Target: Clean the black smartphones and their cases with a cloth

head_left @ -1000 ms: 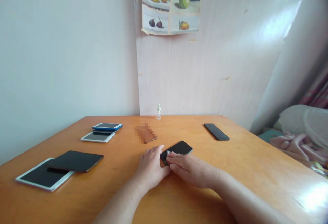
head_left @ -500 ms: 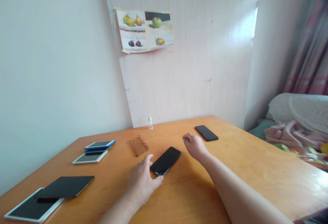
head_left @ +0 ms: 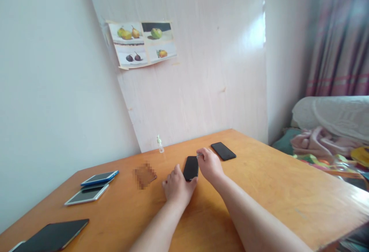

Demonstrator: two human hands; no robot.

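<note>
A black smartphone [head_left: 190, 168] lies face up on the table, its screen dark. My left hand [head_left: 179, 184] grips its near end, fingers along the left edge and thumb at the near right corner. Close by the phone's right edge is my right hand [head_left: 211, 164], its fingers closed. A tiny pale bit of something shows at the fingertips, too small to name. Beyond that hand a second black phone [head_left: 223, 151] rests flat.
On the wooden table [head_left: 127, 213], a small clear pump bottle [head_left: 160, 145] stands near the wall. A blurred brown item [head_left: 145, 176] lies left of my hands. Further left are a blue-edged tablet [head_left: 99, 177], a white tablet [head_left: 86, 195] and a black tablet [head_left: 54, 236].
The phone has turned straighter and moved away and to the right, towards my right hand. My left hand has gone along with it and closed on it. The view has swung right.
</note>
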